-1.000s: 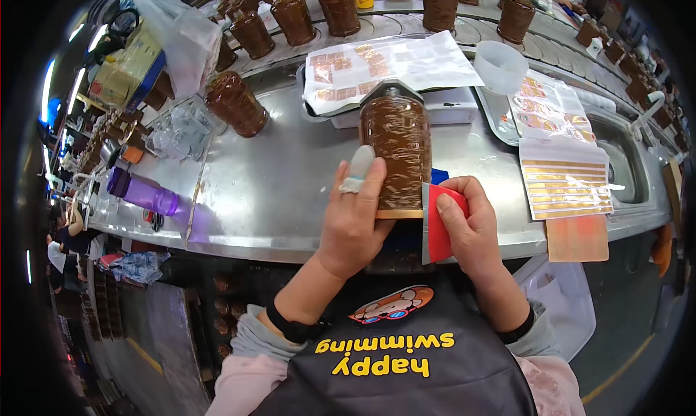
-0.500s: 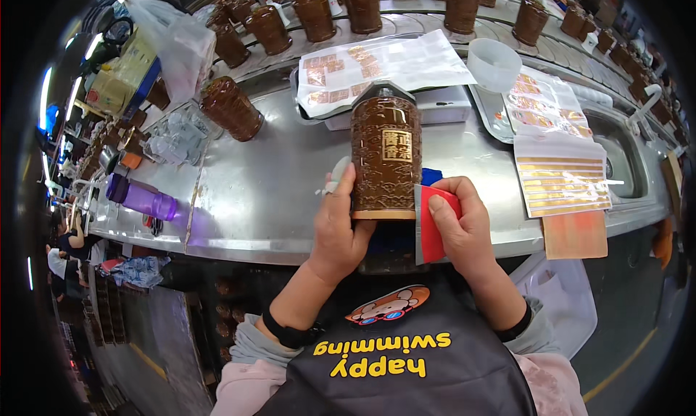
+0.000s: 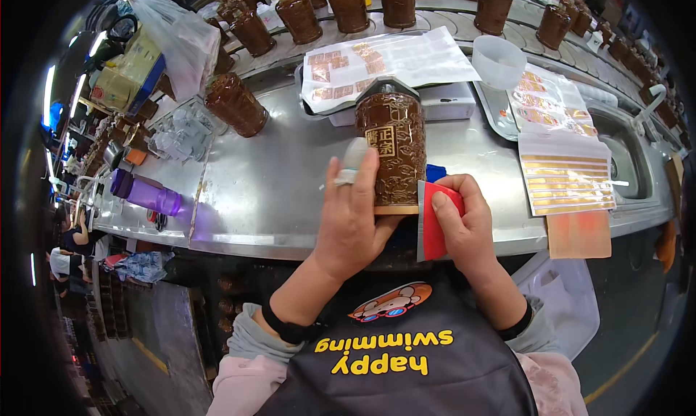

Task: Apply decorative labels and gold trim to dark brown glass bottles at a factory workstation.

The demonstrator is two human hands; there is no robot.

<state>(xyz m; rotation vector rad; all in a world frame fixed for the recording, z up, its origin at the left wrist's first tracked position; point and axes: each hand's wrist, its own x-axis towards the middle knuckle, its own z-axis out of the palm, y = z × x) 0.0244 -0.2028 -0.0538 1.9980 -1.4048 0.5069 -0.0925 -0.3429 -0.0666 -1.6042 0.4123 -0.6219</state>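
My left hand (image 3: 355, 213) grips a tall brown ceramic jar (image 3: 391, 146) with embossed gold patterns and a small gold label on its front. The jar stands upright at the near edge of the steel worktable (image 3: 268, 191). A grey cover sits on my left index fingertip. My right hand (image 3: 464, 224) holds a red flat scraper (image 3: 437, 216) against the jar's lower right side, beside a gold band at the jar's foot.
Sheets of gold stickers (image 3: 562, 162) lie to the right, more label sheets (image 3: 384, 64) behind the jar. A white bowl (image 3: 498, 59), a lying brown jar (image 3: 235, 105), a purple bottle (image 3: 145, 193) and a row of brown jars (image 3: 348, 4) on the curved conveyor surround the spot.
The jar has turned in my left hand, bringing the gold label round to the front. My right hand with the red scraper stays at the jar's lower right.
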